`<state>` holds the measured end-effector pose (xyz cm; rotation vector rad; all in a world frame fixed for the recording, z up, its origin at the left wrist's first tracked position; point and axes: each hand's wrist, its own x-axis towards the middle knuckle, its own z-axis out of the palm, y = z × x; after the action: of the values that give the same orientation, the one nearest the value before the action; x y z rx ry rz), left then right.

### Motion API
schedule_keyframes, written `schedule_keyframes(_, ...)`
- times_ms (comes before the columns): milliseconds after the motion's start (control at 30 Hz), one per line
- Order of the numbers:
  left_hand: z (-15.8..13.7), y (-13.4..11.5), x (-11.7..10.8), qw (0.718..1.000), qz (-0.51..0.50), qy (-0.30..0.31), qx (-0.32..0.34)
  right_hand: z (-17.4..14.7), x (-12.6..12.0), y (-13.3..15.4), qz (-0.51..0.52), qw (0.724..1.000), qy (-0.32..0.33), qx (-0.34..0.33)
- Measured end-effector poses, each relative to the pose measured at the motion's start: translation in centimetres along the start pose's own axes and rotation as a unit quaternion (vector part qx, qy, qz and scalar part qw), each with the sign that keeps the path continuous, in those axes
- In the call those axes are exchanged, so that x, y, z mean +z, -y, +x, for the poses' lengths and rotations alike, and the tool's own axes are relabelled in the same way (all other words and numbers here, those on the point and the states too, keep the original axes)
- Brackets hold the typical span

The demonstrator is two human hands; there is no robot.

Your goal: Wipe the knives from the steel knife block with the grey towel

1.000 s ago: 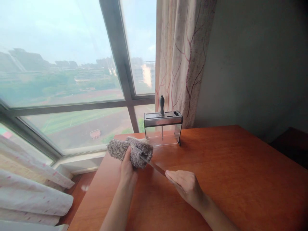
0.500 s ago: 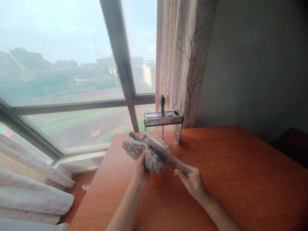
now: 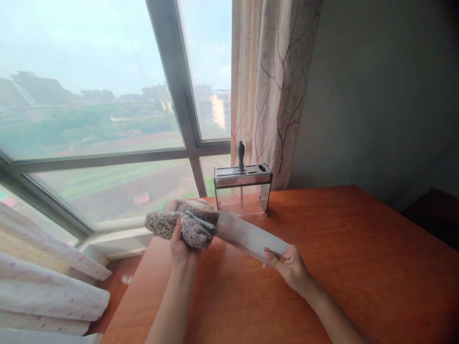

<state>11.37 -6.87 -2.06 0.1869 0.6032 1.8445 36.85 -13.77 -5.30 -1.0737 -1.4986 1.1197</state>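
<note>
A broad-bladed kitchen knife (image 3: 247,235), like a cleaver, is held above the table with its blade slanting down to the right. My right hand (image 3: 289,268) pinches the far end of the blade between thumb and fingers. Around the dark and silvery handle (image 3: 199,220) lies a fluffy grey-brown cloth (image 3: 163,224). My left hand (image 3: 184,248) grips this cloth from below, thumb on top. Part of the handle shows between the folds; the rest is hidden.
A knife block (image 3: 244,179) with a metal top and clear sides stands near the table's back edge, a dark-handled tool (image 3: 241,155) in it. Beyond the wooden table (image 3: 340,248) are a window (image 3: 107,157), a patterned curtain (image 3: 276,86) and a grey wall.
My left hand and the cloth have slid left along the knife, from the blade onto the handle. More of the blade is bare now. My right hand keeps its hold on the blade end.
</note>
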Motion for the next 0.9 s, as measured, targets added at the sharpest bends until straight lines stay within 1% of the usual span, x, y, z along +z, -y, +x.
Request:
schedule_keyframes(100,0.0,-0.2,0.1,1.0,-0.016,-0.002,-0.011,0.1,0.1,-0.2,0.019,1.0,0.008,-0.001)
schedule_keyframes(233,-1.3,1.0,0.4,0.998,-0.001,0.046,-0.052,0.4,0.0,-0.1,0.058,0.998,-0.019,0.008)
schedule_keyframes(300,-2.2,2.0,0.5,0.994,0.021,0.058,-0.09,0.5,-0.1,0.1,0.082,0.996,-0.032,0.025)
schedule_keyframes(400,-3.4,3.5,0.4,0.983,0.079,0.046,-0.159,0.6,0.1,0.5,0.102,0.993,-0.04,0.044)
schedule_keyframes(467,-3.9,4.2,0.3,0.976,0.108,0.042,-0.182,0.6,0.3,0.5,0.108,0.992,-0.041,0.049)
schedule_keyframes(533,-4.1,4.6,0.3,0.976,0.117,0.04,-0.18,0.6,0.4,0.3,0.111,0.992,-0.035,0.05)
schedule_keyframes(633,-3.8,4.4,0.4,0.981,0.115,0.028,-0.156,0.5,0.6,-0.1,0.091,0.995,-0.011,0.041)
schedule_keyframes(767,-2.9,3.1,0.5,0.988,0.089,0.026,-0.124,0.5,0.2,-0.2,0.069,0.997,0.0,0.035)
schedule_keyframes(900,-1.8,1.2,0.4,0.997,0.046,0.018,-0.067,0.4,-0.4,0.0,0.059,0.998,0.014,0.031)
